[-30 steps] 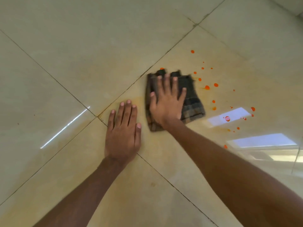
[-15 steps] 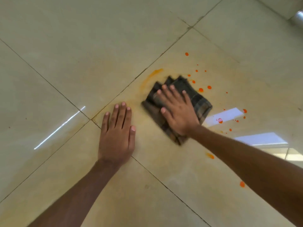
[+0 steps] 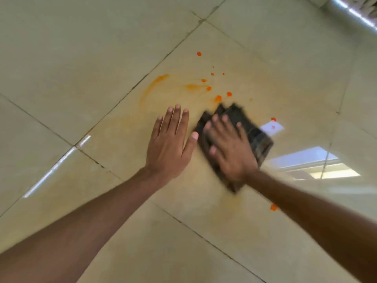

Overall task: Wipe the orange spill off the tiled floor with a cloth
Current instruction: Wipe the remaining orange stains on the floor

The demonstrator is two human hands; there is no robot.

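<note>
A dark plaid cloth [image 3: 256,135], folded and motion-blurred, lies on the beige tiled floor [image 3: 81,58]. My right hand [image 3: 228,148] presses flat on it with straight, spread fingers. Flat on the tile just left of the cloth, fingers straight, is my left hand [image 3: 169,144]. An orange smear [image 3: 152,88] arcs beyond my left hand. Several orange drops [image 3: 217,98] sit just past the cloth's far corner, and a lone orange drop [image 3: 273,207] lies near my right forearm.
Dark grout lines [image 3: 142,78] cross the glossy floor. Bright window reflections [image 3: 302,158] lie right of the cloth. A shiny metal object [image 3: 353,11] shows at the top right corner.
My right hand slid the cloth toward me and to the right, uncovering a fresh smear and drops. My left hand shifted closer to the cloth.
</note>
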